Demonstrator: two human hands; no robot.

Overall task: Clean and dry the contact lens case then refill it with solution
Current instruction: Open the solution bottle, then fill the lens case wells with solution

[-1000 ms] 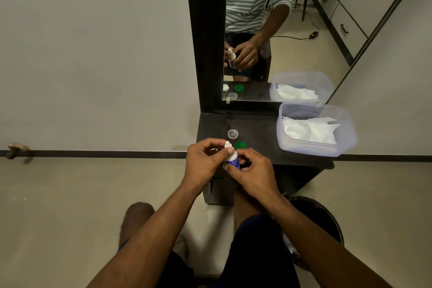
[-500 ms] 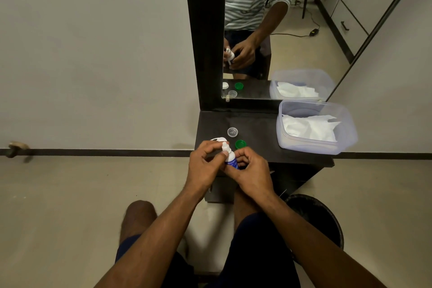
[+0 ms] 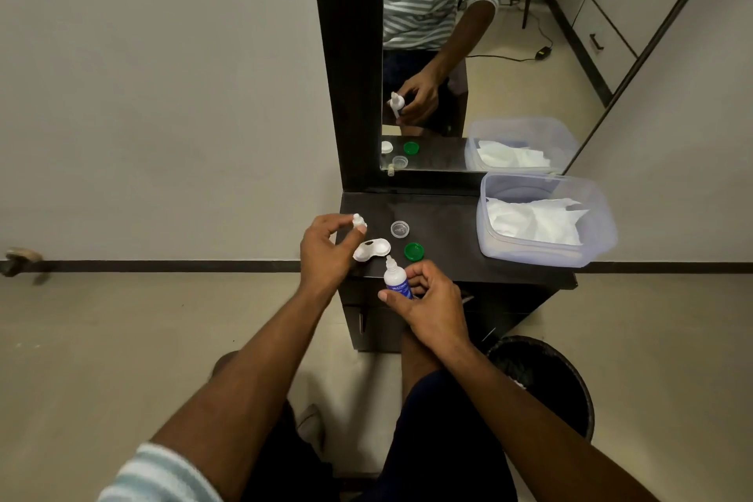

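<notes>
- L hand (image 3: 326, 253): pinches bottle cap (image 3: 358, 221) above table (image 3: 444, 240).
- R hand (image 3: 428, 300): grip round uncapped bottle (image 3: 395, 282).
- Case (image 3: 371, 249) on table, lids (image 3: 414, 251) off.

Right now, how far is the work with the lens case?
Done: both lids, clear and green, are off the white lens case. In hand: the left hand pinches the bottle cap; the right hand holds the solution bottle. Left: filling the wells, closing the lids.

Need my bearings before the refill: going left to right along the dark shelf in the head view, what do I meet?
Small white cap pinched by left hand → white lens case → clear lid → green lid → tissue tub.
</notes>
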